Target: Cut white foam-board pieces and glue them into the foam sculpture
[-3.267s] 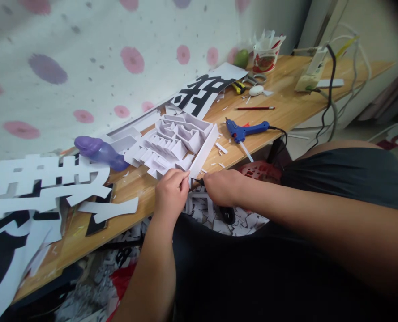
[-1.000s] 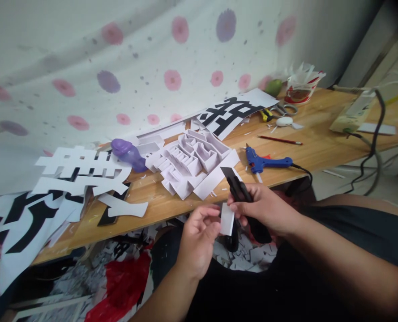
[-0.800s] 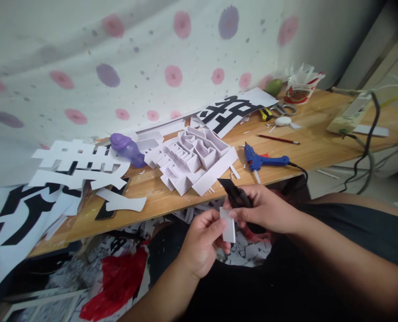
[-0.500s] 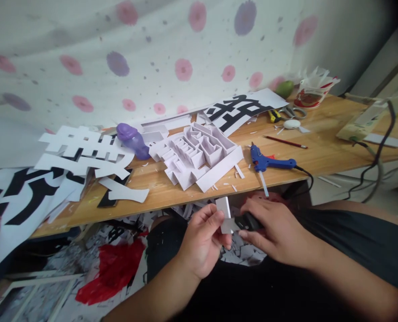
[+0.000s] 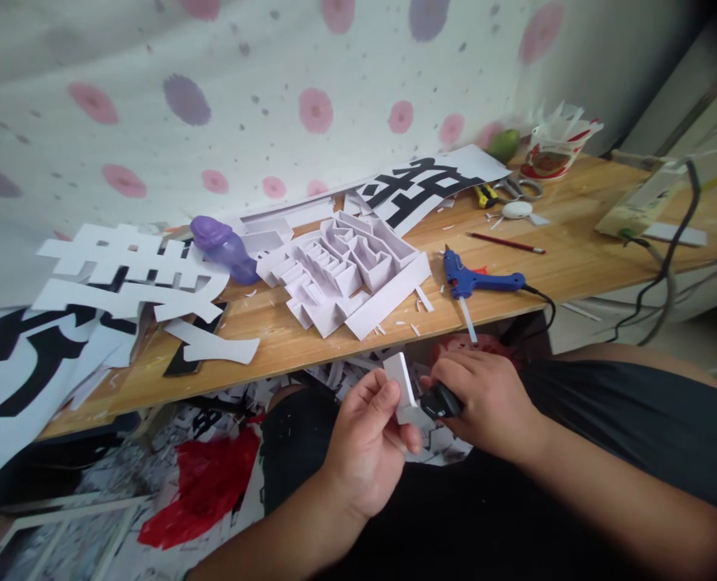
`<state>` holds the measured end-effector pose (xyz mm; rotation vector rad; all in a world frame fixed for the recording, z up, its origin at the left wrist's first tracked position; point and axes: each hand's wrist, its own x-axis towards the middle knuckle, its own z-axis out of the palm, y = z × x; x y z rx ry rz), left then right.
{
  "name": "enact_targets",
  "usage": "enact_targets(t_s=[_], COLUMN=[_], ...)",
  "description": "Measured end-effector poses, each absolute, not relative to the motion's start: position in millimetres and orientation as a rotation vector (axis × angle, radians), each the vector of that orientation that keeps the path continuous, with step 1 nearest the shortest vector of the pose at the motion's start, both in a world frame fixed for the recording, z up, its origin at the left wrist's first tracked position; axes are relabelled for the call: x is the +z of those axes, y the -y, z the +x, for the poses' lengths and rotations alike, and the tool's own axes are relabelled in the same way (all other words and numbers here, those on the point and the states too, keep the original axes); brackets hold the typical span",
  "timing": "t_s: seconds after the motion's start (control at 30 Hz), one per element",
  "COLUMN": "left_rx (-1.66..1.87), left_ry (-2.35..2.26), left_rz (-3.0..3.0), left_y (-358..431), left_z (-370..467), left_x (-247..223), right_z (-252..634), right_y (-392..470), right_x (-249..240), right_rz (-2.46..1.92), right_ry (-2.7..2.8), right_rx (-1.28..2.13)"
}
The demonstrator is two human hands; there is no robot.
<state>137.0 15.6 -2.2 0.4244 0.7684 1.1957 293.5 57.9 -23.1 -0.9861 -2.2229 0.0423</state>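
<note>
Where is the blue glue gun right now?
The blue glue gun lies on the wooden table, right of the white foam model, near the front edge.

A: Lighting?
B: Soft, even daylight, bright on the tabletop [image 5: 576, 266]. Weak shadows, no glare.
A: Quality?
B: Wide-angle bend at the edges, dark vignette top right. Near forearms soft; under the tabletop dim.

A home craft corner: a wooden table [image 5: 576, 266] against a dotted cloth wall [image 5: 261, 97], strewn with paper cut-outs [image 5: 122, 274] (glue gun [image 5: 479, 281] at the front edge).
</note>
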Motion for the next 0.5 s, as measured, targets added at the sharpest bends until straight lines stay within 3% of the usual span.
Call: enact_targets(t_s=[0.5], left_rx=[1.110], left_ry=[-0.717], left_rz=[0.558], left_y=[-5.5], left_z=[139.1], left_x=[-2.1], right_z=[290.8], right_y=[-65.2], right_x=[-26.7], right_rz=[-0.983], right_ry=[2.157], right_rx=[0.073])
